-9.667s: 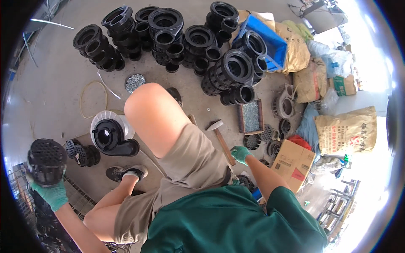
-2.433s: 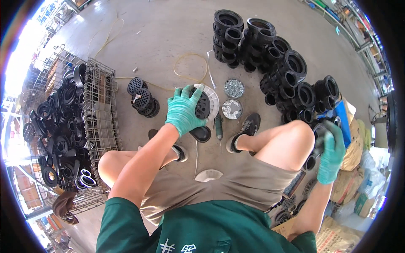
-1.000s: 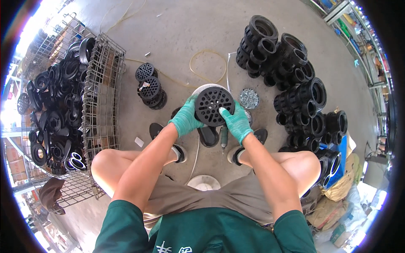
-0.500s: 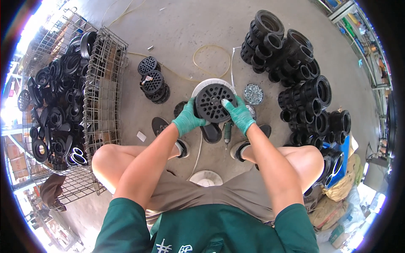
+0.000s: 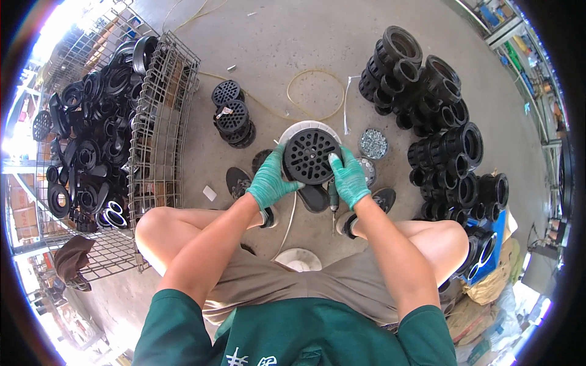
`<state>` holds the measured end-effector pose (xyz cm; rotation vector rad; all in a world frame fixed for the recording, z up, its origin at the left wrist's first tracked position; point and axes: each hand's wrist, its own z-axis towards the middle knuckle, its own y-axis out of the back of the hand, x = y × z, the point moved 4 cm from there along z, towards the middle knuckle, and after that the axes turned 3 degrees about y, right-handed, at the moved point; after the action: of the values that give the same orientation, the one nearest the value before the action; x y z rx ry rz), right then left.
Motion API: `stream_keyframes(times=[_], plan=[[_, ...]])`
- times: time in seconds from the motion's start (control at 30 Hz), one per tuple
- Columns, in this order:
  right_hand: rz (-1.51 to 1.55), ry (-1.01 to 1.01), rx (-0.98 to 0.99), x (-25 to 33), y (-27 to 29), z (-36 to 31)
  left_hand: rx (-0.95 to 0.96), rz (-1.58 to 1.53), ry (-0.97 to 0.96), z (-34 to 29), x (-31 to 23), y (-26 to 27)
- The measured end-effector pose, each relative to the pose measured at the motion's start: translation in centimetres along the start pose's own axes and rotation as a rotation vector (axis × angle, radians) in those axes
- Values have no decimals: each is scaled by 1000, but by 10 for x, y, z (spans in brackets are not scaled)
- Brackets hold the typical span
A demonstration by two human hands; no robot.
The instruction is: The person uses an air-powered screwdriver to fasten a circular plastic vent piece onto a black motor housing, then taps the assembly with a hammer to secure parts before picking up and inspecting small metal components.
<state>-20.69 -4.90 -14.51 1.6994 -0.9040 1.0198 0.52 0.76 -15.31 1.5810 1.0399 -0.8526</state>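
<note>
Between my hands sits a round black drain grate (image 5: 310,155) with many holes, on top of a black plastic fitting whose rounded side outlet (image 5: 314,198) sticks out toward me. Under it shows the rim of a white round stand (image 5: 303,126). My left hand (image 5: 270,182), in a green glove, is closed round the drain's left side, its thumb near the lower rim. On the opposite side my right hand (image 5: 350,180), also gloved, grips with the thumb against the grate's edge. A green power screwdriver (image 5: 333,198) with a long bit lies beside my right hand.
Metal screws fill a round container (image 5: 373,144), with a second container (image 5: 367,171) nearer me. More grates (image 5: 232,116) are stacked ahead left. A wire cage (image 5: 162,122) of black parts stands left; stacked black fittings (image 5: 445,140) line the right. A pale hose (image 5: 314,72) loops across the floor.
My right thumb has moved from near the grate's middle to its edge. The grate and its side outlet have turned slightly. The whole view has shifted a little.
</note>
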Motion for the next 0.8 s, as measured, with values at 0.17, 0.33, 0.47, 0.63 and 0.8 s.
stream_keyframes(times=[0.17,0.33,0.47,0.63,0.8], plan=[[57,74,-56,32,16,1,45,-973,302,-15,-76,-7],[-222,46,1,18,12,15,6,-1017,427,0,-35,-15],[-243,-1,-14,12,3,14,-55,-276,171,15,19,-16],[-176,-43,30,-1,11,15,1,-917,454,17,-8,-24],[-34,-40,113,-6,19,20,41,-1164,653,16,-30,-22]])
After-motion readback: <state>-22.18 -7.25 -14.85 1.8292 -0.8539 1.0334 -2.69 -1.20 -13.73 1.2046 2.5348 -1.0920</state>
